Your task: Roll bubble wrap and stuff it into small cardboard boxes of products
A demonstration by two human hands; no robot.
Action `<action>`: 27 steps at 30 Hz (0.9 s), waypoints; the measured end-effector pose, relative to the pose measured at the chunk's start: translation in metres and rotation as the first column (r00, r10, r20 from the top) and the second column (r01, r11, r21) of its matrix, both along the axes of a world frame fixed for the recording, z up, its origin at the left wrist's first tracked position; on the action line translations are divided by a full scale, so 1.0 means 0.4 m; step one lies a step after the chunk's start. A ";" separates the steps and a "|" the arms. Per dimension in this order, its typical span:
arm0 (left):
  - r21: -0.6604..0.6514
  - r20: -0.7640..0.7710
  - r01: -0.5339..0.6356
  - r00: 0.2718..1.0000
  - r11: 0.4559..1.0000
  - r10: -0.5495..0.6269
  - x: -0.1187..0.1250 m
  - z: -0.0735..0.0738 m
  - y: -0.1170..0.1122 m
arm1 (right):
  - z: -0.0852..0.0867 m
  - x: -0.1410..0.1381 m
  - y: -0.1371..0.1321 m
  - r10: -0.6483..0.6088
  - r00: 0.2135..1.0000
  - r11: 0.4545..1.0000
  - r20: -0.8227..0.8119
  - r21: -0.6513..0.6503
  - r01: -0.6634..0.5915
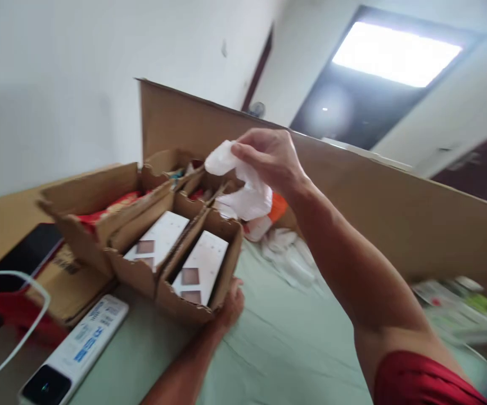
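My right hand (269, 154) is raised above the boxes, thumb and fingers pinched on a crumpled white plastic bag (249, 194) that hangs down from it. My left hand (231, 304) is low against the right side of a narrow open cardboard box (184, 312); its fingers are partly hidden and blurred, so its grip is unclear. Inside that box lies a white carton (203, 264) with brownish squares printed on it. A similar white carton (159, 239) fills the neighbouring cardboard compartment (129, 270).
Further cardboard boxes (87, 191) hold red packets. A long cardboard panel (353, 197) stands behind. Clear plastic and an orange item (277, 208) lie near it. A white power bank (87, 337), a white cable (28, 278) and a dark tablet-like object (26, 253) are at left.
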State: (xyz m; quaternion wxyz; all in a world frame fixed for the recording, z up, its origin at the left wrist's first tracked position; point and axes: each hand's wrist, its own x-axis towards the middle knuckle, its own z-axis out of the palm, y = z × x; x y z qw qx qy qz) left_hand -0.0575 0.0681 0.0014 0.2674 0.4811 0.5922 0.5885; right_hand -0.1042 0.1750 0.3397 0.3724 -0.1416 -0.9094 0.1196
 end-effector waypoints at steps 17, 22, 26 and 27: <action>-0.050 -0.184 0.018 0.982 0.999 -0.027 -0.006 -0.025 -0.027 | -0.536 0.744 0.229 -0.624 0.594 0.684 0.509 -0.012 0.729; -0.111 -0.200 0.012 0.979 0.994 -0.034 -0.013 -0.022 -0.036 | -0.570 0.759 0.252 -0.554 0.652 0.709 0.518 -0.116 0.695; -0.115 -0.185 0.030 0.981 0.993 -0.051 -0.017 -0.028 -0.037 | -0.525 0.856 0.250 -0.661 0.641 0.640 0.391 -0.154 0.753; -0.111 -0.181 0.031 0.982 0.993 -0.050 -0.017 -0.030 -0.037 | -0.508 0.889 0.253 -0.692 0.625 0.612 0.360 -0.166 0.773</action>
